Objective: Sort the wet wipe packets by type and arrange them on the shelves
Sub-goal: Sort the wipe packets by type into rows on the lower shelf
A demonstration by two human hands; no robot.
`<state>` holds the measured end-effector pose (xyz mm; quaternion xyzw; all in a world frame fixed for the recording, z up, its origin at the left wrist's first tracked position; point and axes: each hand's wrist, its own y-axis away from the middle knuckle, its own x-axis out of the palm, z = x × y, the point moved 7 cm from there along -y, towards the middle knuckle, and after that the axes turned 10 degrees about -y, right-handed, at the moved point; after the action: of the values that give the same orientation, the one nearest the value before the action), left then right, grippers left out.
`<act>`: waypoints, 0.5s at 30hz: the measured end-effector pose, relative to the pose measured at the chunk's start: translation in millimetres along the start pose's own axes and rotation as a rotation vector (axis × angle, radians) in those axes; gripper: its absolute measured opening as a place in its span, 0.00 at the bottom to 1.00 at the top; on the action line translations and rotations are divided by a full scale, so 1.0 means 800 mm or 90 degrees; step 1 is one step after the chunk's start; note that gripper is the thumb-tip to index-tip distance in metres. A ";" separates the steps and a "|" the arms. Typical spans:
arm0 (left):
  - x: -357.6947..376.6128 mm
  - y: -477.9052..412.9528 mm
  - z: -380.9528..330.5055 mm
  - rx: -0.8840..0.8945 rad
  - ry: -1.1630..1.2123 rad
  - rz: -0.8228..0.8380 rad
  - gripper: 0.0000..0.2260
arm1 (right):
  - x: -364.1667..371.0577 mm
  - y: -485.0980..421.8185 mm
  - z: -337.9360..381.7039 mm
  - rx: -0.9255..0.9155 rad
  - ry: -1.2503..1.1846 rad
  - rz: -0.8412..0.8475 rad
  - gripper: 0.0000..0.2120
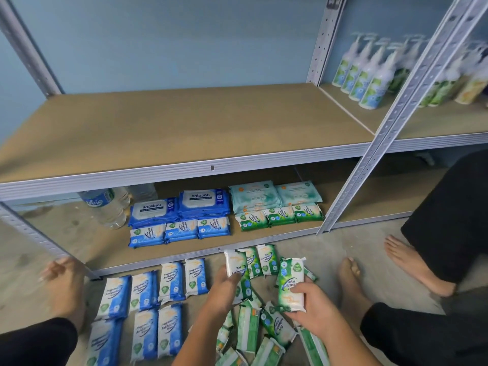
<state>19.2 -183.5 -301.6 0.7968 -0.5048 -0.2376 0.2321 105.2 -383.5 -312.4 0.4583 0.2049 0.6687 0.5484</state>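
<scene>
Your left hand (224,289) grips a green packet (235,266) and your right hand (314,310) a second green packet (290,283) over the loose green pile (250,331) on the floor, so reaching for the bottom shelf (87,241) with both full could scatter the neat blue rows (148,294) nearby.

Hands: our left hand (224,287) and right hand (315,306) are bare.
Forearms (340,344): we wear no sleeves over them.
Trousers (422,336): we wear black cloth on both legs.
Feet: our left foot (64,283) and right foot (351,283) are bare.
</scene>
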 end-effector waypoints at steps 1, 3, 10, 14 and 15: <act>0.001 -0.002 0.001 -0.004 -0.003 0.001 0.13 | -0.003 -0.005 -0.001 -0.002 0.030 0.001 0.22; 0.003 -0.005 0.001 -0.008 0.008 0.002 0.12 | -0.009 -0.014 0.003 -0.026 0.159 -0.028 0.27; 0.002 -0.013 0.002 0.015 -0.064 0.010 0.20 | 0.005 -0.012 0.053 -0.229 0.389 -0.098 0.26; 0.003 -0.010 -0.008 0.041 -0.035 0.015 0.34 | -0.016 -0.022 0.061 -0.309 0.159 -0.168 0.11; 0.004 -0.011 -0.010 0.053 -0.035 0.019 0.36 | -0.018 -0.024 0.061 -0.317 0.132 -0.185 0.12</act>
<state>31.4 -182.0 -300.9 0.7913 -0.5322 -0.2345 0.1887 156.1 -402.3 -308.5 0.2047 0.1527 0.6565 0.7098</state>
